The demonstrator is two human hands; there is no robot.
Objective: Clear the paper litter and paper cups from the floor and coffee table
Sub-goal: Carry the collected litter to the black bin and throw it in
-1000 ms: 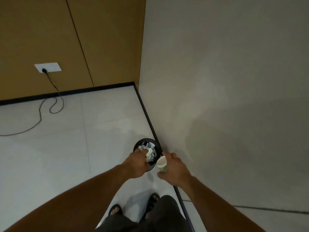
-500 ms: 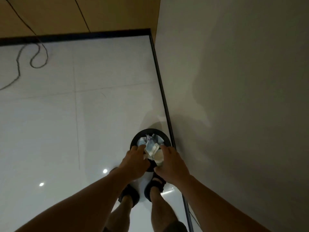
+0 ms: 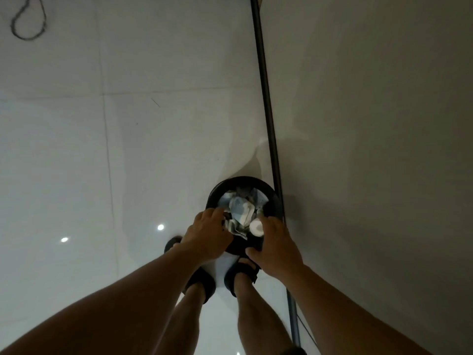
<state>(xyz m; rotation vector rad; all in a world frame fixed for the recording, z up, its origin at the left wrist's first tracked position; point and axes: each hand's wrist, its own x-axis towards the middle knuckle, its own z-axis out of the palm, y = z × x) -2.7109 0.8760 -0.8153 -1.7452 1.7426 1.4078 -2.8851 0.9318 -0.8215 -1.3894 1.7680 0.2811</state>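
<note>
A black round bin [image 3: 213, 194] stands on the floor against the wall's dark skirting, filled with crumpled paper [image 3: 242, 207]. My left hand [image 3: 207, 238] reaches over the bin's near left rim, its fingers curled down onto a wad of that paper. A white paper cup [image 3: 256, 228] sits mouth-up at the near right of the bin's opening. My right hand [image 3: 275, 245] lies beside it, fingers stretched along the cup's right side. Its thumb is spread away from the cup, over the near rim. Both hands hide the bin's near edge.
The grey wall [image 3: 371, 149] rises right beside the bin, behind a dark skirting strip [image 3: 266, 98]. My feet in dark sandals [image 3: 243, 274] stand just short of the bin. A black cable [image 3: 28, 26] loops on the white tiled floor at far left.
I have bent lower over the bin, which looms larger. Both hands went down to its opening with the paper and the cup. The right thumb has spread away from the cup.
</note>
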